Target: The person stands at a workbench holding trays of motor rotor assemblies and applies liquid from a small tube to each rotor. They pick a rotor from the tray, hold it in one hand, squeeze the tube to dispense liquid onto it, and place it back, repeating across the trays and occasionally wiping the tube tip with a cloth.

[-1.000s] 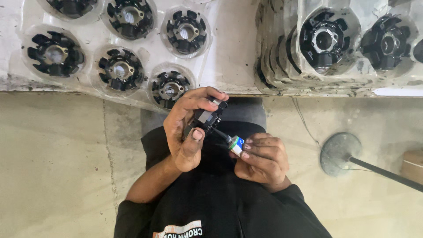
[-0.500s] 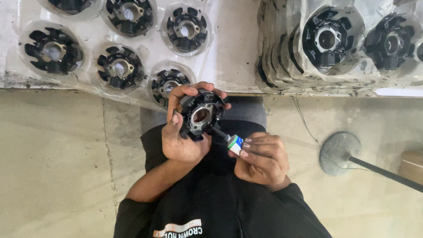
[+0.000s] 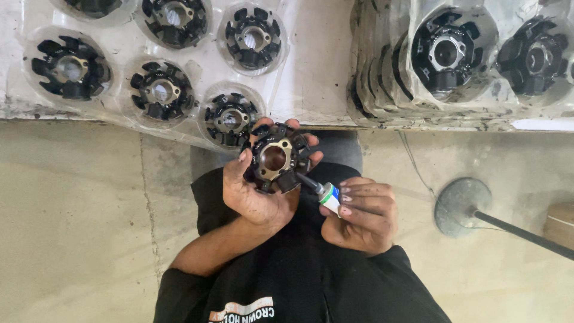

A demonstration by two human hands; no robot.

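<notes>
- Fingers of the left hand curl around a black ring-shaped stator core with radial teeth and a metal hub, thumb on its left edge and fingertips over the top and right rim, holding it face-up above the lap.
- The right hand is closed in a pinch on a small white tube with a blue band and a dark nozzle; the nozzle tip touches the lower right edge of the stator core.
- Both hands sit over the person's black shirt, close together, the core just left of and above the tube.
- Beyond the hands, a clear moulded plastic tray lies on the surface at upper left; each round pocket holds one black toothed core of the same kind. Six such cores show there, one of them cut off by the top edge, and the nearest one lies just behind the left hand's fingertips.
- At upper right, a stack of similar clear trays stands with its layered edges showing; two more cores are visible in the top tray's pockets.
- A round grey metal disc on a dark rod rests on the pale concrete floor, to the right of the right hand and apart from it.
</notes>
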